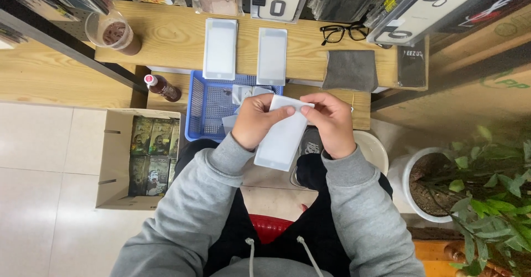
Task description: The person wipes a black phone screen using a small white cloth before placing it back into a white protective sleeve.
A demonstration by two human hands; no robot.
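Wooden shelf (pixel 177 39): glasses (pixel 344 32), grey cloth (pixel 350 70), blue basket (pixel 207 102) below

A flat white sleeve package (pixel 283 138) is resting between both hands above the lap, while two matching white rectangular packages (pixel 220 48) are lying side by side on the wooden shelf. Phone-case packs (pixel 426 6) are hanging along the top, and a cardboard box (pixel 113 161) of dark green packets (pixel 154 154) is sitting open on the floor.
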